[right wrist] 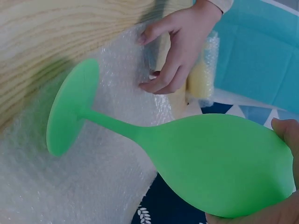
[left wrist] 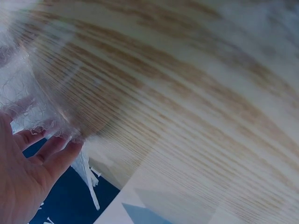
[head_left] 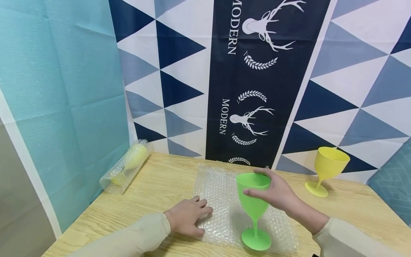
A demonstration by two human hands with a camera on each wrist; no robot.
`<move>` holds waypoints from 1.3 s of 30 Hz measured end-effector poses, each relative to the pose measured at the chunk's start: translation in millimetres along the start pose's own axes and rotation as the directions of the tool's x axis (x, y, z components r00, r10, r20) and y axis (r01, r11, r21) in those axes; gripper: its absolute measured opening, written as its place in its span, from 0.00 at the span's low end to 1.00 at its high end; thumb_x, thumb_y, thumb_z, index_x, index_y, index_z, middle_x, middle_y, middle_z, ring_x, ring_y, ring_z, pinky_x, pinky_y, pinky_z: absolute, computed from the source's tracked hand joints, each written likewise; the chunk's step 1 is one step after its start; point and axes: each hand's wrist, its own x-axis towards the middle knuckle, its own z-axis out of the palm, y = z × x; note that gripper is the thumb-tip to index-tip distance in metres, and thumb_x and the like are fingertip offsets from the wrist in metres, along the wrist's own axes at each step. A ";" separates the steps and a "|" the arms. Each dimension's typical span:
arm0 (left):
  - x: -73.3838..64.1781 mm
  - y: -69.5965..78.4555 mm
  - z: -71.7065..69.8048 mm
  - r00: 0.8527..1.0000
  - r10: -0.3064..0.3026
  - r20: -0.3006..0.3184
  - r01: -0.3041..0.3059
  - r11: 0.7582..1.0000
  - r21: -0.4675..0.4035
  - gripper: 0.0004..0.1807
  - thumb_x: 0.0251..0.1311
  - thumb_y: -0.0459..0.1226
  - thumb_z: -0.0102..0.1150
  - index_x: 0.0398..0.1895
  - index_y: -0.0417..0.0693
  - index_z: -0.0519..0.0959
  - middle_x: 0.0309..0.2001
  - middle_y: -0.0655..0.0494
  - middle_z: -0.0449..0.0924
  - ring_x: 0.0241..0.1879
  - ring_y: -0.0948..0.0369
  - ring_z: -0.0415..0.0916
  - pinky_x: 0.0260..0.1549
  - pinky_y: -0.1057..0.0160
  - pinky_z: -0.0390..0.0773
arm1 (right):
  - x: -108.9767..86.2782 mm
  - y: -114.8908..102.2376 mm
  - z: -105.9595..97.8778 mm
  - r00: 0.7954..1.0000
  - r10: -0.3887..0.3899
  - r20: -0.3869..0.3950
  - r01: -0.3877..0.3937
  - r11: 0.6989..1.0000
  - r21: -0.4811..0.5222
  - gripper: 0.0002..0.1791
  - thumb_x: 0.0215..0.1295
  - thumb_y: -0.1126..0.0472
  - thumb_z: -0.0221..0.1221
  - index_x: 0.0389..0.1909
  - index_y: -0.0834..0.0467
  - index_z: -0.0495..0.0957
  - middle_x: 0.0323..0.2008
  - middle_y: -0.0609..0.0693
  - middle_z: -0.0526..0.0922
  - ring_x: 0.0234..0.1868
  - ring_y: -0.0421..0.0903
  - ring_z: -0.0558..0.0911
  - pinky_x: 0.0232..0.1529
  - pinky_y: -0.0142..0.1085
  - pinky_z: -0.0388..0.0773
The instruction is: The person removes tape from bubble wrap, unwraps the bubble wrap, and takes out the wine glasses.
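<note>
A green plastic goblet [head_left: 252, 201] is upright over a sheet of bubble wrap [head_left: 218, 192] spread on the wooden table. My right hand [head_left: 280, 191] grips its bowl near the rim, thumb on the near side and fingers behind. In the right wrist view the goblet's round foot [right wrist: 72, 107] and stem show against the wrap. My left hand [head_left: 189, 216] rests at the left edge of the sheet, its fingers spread and the thumb apart from them. Seen from the left wrist, the fingertips touch the crinkled edge of the wrap [left wrist: 37, 102].
A yellow goblet [head_left: 330, 164] stands at the back right of the table [head_left: 167, 175]. At the back left lies another yellow goblet rolled in bubble wrap [head_left: 135, 159]. A patterned cloth [head_left: 183, 82] hangs behind the table, and a teal one [head_left: 70, 89] on the left.
</note>
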 end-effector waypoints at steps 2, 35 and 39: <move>0.2 -0.3 0.3 1.000 -0.001 0.000 0.001 1.000 0.005 0.29 0.51 0.57 0.55 0.56 0.61 0.70 0.39 0.64 0.69 0.34 0.67 0.59 0.27 0.74 0.60 | -1.7 0.6 -0.5 1.000 -0.010 0.005 0.010 1.000 0.016 0.49 0.48 0.45 0.71 0.69 0.60 0.61 0.73 0.71 0.50 0.57 0.61 0.76 0.50 0.43 0.78; 0.4 0.6 -0.3 1.000 -0.010 0.012 0.010 1.000 -0.009 0.30 0.51 0.57 0.55 0.58 0.60 0.70 0.41 0.63 0.70 0.35 0.67 0.60 0.27 0.74 0.61 | -31.7 10.6 -8.1 0.999 -0.046 0.011 0.045 0.995 0.086 0.48 0.47 0.51 0.73 0.68 0.54 0.61 0.54 0.58 0.77 0.46 0.45 0.79 0.41 0.32 0.78; 0.8 0.9 -0.5 1.000 -0.009 0.009 0.009 1.000 -0.005 0.29 0.51 0.57 0.55 0.57 0.60 0.70 0.41 0.63 0.70 0.35 0.67 0.60 0.27 0.74 0.62 | -33.2 12.3 -13.0 0.999 -0.037 0.035 0.034 0.995 0.091 0.49 0.48 0.51 0.73 0.69 0.56 0.59 0.55 0.58 0.76 0.47 0.46 0.78 0.41 0.31 0.78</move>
